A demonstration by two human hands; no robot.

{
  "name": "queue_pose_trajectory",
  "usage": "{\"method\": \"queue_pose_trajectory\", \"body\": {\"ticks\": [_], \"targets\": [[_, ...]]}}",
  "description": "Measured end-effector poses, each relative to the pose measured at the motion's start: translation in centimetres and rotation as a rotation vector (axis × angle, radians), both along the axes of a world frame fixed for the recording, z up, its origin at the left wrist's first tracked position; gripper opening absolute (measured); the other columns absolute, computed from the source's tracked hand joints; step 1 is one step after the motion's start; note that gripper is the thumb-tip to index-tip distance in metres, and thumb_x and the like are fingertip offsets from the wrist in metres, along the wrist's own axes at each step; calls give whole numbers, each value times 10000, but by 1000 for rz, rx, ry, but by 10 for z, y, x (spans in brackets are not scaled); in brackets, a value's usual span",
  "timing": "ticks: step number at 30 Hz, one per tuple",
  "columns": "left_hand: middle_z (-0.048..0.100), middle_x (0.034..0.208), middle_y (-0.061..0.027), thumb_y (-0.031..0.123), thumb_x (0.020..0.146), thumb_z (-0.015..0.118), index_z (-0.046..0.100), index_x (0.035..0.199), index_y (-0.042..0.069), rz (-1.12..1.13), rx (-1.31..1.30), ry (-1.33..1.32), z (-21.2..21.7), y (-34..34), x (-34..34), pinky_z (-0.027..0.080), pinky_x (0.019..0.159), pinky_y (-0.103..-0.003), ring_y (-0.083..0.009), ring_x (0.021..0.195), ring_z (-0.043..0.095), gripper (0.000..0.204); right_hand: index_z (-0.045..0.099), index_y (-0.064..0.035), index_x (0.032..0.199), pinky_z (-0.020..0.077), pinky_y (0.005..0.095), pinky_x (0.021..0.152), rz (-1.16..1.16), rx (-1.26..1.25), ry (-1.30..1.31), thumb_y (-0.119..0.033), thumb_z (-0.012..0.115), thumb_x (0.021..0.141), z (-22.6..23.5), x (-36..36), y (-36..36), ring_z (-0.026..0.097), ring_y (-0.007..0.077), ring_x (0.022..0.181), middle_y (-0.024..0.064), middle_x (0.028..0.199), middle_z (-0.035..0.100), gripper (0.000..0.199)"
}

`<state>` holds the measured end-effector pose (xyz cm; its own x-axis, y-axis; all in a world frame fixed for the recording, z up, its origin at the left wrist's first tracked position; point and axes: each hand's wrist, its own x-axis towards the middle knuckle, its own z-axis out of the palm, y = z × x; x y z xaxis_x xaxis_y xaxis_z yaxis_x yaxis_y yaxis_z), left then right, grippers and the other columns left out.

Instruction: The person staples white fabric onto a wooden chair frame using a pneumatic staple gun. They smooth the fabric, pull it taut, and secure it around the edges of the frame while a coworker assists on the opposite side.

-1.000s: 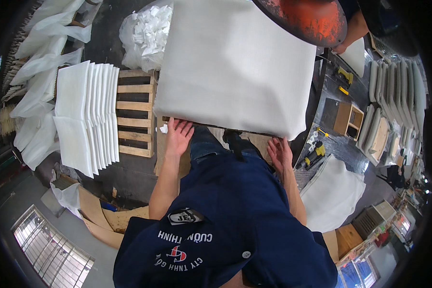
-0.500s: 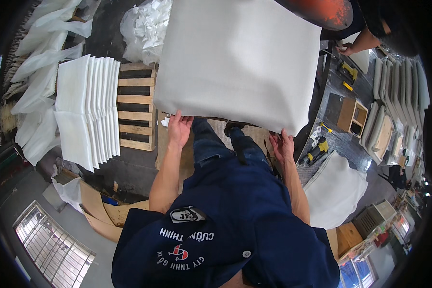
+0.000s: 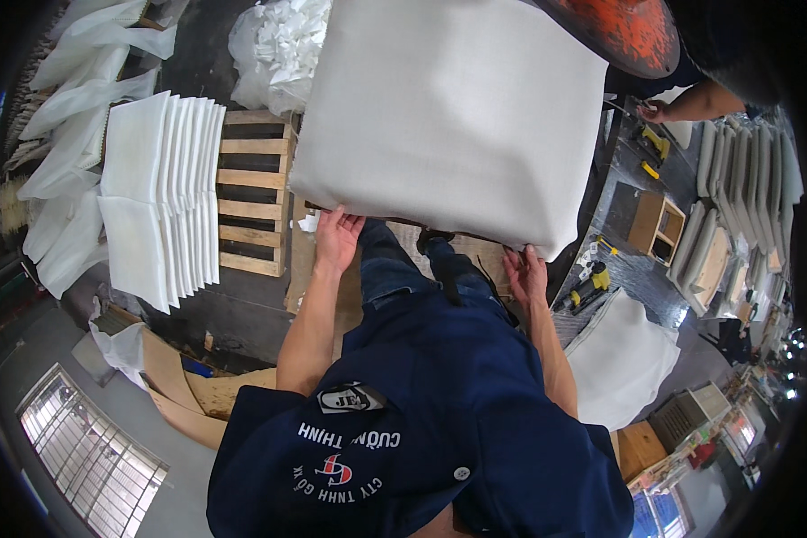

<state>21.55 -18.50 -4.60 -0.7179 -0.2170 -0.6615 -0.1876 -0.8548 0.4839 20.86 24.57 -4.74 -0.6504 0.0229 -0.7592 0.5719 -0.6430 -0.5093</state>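
A large cushion panel (image 3: pixel 448 117) covered in pale grey fabric lies in front of me, its near edge toward my body. My left hand (image 3: pixel 336 240) grips that edge near its left corner, fingers tucked along the underside. At the right corner, my right hand (image 3: pixel 526 272) pinches the fabric edge between thumb and fingers. A dark strip of the panel's underside shows between both hands. What lies beneath the panel is mostly hidden.
White foam sheets (image 3: pixel 139 206) stand in a stack beside a wooden pallet (image 3: pixel 251 177) at left. On the right bench are yellow-and-black tools (image 3: pixel 590 285), a small wooden box (image 3: pixel 656 222) and grey padded panels (image 3: pixel 735 170). An orange-red domed object (image 3: pixel 632 36) and another person's hand (image 3: pixel 655 111) are at upper right.
Both my hands keep their hold on the cushion panel's near edge. The view has shifted slightly, and the orange-red dome and the other person's hand appear a little lower and farther right.
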Motion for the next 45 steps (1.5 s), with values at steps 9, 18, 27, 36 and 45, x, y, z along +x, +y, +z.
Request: {"method": "queue_pose_trajectory", "body": {"ticks": [9,18,27,36,45], "targets": [[678,1135,-64,122,988,645,577,1207,119,-98,5,-4,-6,5,6,537,995,-405,-223,1069,662,229,587,-15,1171,636,375,811,109,-14,-145,-167,687,1002,28,-15,-28,685,346,1126,110,1200,653,248],[678,1127,-56,104,975,626,574,1211,106,-74,-69,15,-17,8,5,540,975,-398,-213,1058,666,242,596,-39,1133,624,349,793,120,27,-111,-175,680,1010,1,-12,-21,691,290,1106,90,1140,643,201],[644,1170,-78,76,963,624,556,1239,102,-63,-33,3,-20,12,5,544,1006,-406,-230,1085,644,285,593,-38,1187,623,353,790,129,59,-78,-169,676,1013,-2,-15,-19,698,284,1091,82,1153,646,233],[621,1188,-65,62,971,599,540,1263,105,-55,-41,25,-24,16,8,534,1024,-418,-227,1114,621,302,594,-44,1198,610,357,790,126,61,-60,-182,676,1016,0,-16,-19,704,259,1065,78,1174,653,242],[619,1139,-112,249,1038,584,520,1265,80,-193,-395,-301,12,-11,16,518,947,-356,-203,1074,636,290,497,-70,1407,578,382,810,496,244,-238,-216,683,1009,37,-1,29,710,284,1005,92,1270,647,463]]}}
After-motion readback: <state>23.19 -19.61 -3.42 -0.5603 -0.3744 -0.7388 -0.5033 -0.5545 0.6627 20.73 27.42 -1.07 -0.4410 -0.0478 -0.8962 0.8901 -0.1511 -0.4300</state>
